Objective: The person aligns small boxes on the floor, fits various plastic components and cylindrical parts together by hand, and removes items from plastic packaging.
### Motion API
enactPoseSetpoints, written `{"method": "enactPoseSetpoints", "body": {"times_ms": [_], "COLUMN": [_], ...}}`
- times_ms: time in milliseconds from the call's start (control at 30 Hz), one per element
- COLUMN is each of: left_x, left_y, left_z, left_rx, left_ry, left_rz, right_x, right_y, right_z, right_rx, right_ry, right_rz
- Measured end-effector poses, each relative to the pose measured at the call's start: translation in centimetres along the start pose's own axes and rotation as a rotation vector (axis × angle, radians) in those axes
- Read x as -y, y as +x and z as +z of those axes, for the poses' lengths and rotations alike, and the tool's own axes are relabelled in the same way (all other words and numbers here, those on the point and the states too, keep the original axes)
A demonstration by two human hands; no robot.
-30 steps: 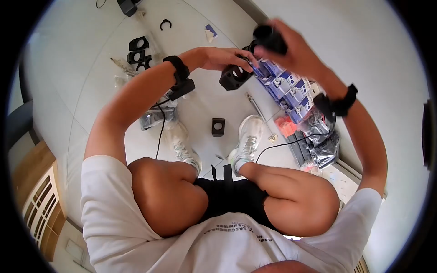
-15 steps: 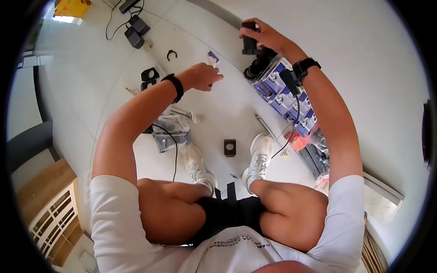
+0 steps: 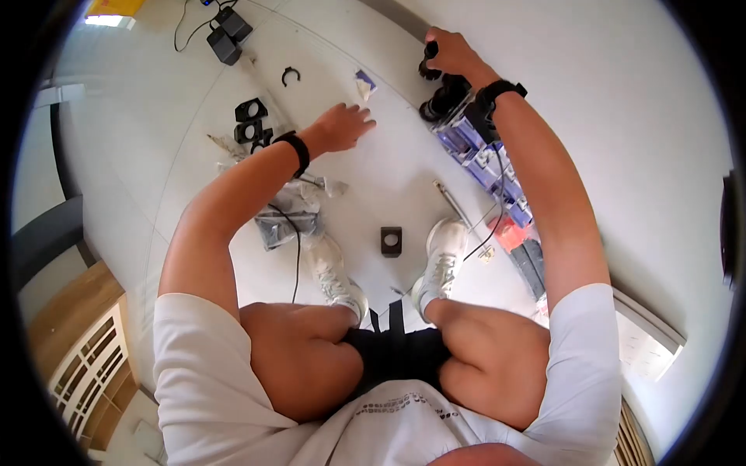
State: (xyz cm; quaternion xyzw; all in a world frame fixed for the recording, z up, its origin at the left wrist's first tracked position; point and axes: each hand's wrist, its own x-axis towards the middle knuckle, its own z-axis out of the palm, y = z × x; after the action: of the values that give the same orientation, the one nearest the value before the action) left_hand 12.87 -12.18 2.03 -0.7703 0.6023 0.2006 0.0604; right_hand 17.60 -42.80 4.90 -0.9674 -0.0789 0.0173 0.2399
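My right hand is closed around a black cylindrical part near the foot of the wall. Other black round parts stand just below that hand, by the purple-and-white boxes. Over the middle of the floor is my left hand, its fingers spread and nothing in them. A small purple-and-white packet lies a little beyond its fingertips. Between my shoes sits a black square block with a round hole.
Several black holed blocks, a black open ring and clear plastic bags lie to the left. Two black adapters with cables are at the far left. A metal rod and a red packet lie near my right shoe.
My right hand has moved slightly away and right with the black cylindrical part, which was more fully visible before. My left hand's fingers, bunched together earlier, are now spread.
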Motion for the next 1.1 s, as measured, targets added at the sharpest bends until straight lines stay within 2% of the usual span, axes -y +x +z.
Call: {"method": "enactPoseSetpoints", "body": {"times_ms": [67,133,200,267,300,333,367,400,433,467,500,533,567,600,633,667,733,767,867,933,1000,1033,1100], "left_x": [0.3,0.0,-0.3,1.6,2.8,4.6,6.9,10.5,14.6,18.5,20.3,25.5,26.4,30.6,34.7,30.2,20.2,17.7,10.1,7.4,6.6,5.7,5.5], "left_y": [-0.6,-1.1,-1.8,-1.9,-2.2,-3.1,-4.3,-5.6,-7.6,-9.4,-11.9,-15.1,-18.4,-22.7,-26.8,-26.6,-25.8,-25.7,-24.1,-23.1,-21.7,-22.0,-21.3], "left_z": [0.8,1.1,1.2,2.9,2.2,0.7,-0.1,-0.5,0.7,0.8,0.5,4.3,3.6,7.2,10.7,8.2,2.4,2.1,2.0,3.2,4.9,5.3,5.0], "left_rx": [-0.034,0.014,-0.027,-0.224,-0.262,-0.294,-0.438,-0.465,-0.689,-0.670,-0.823,-0.977,-0.682,-0.519,-0.344,-0.139,0.352,0.464,0.790,0.905,0.917,0.608,0.602], "left_ry": [-0.050,-0.047,-0.127,-0.165,-0.261,-0.354,-0.326,-0.215,-0.422,-0.276,-0.108,-0.049,-0.013,-0.103,-0.175,-0.324,-0.541,-0.621,-0.766,-0.695,-0.522,-0.346,-0.302], "left_rz": [-0.084,-0.085,-0.091,0.015,0.010,-0.012,-0.067,-0.130,-0.057,-0.233,-0.336,-0.393,-0.714,-0.809,-0.900,-0.994,-1.159,-1.113,-1.048,-0.884,-0.783,-0.692,-0.642], "right_x": [0.2,-1.1,-2.5,-2.6,-6.0,-0.5,3.0,0.7,0.1,-1.0,0.9,0.8,-0.1,-0.6,1.8,1.4,-0.7,1.1,0.5,1.6,2.4,2.3,0.9], "right_y": [-0.5,-0.5,-0.1,-0.3,-0.5,-2.0,-2.0,-2.0,-2.2,-1.8,-1.8,-1.8,-1.6,-1.4,-1.1,-1.4,-2.0,-1.9,-1.7,-1.7,-1.6,-1.8,-1.7], "right_z": [0.4,1.6,2.3,3.0,4.1,1.3,-1.0,0.9,1.4,2.1,0.4,0.7,0.9,0.8,-1.0,-0.7,0.8,-0.2,0.5,-0.1,-0.6,-0.4,0.4], "right_rx": [0.087,0.053,0.022,0.019,-0.052,0.025,0.195,-0.019,-0.092,-0.109,0.037,0.037,-0.011,-0.060,0.142,0.157,-0.088,-0.065,-0.049,0.026,0.094,0.058,0.025], "right_ry": [-0.039,-0.091,-0.121,-0.142,-0.132,-0.162,-0.161,-0.202,-0.225,-0.268,-0.317,-0.304,-0.348,-0.397,-0.450,-0.441,-0.438,-0.433,-0.497,-0.502,-0.511,-0.512,-0.548], "right_rz": [0.052,0.125,0.103,0.128,-0.103,0.147,0.310,0.102,0.048,0.019,0.114,0.112,0.072,0.030,0.178,0.170,-0.041,0.009,0.008,0.086,0.170,0.135,0.026]}}
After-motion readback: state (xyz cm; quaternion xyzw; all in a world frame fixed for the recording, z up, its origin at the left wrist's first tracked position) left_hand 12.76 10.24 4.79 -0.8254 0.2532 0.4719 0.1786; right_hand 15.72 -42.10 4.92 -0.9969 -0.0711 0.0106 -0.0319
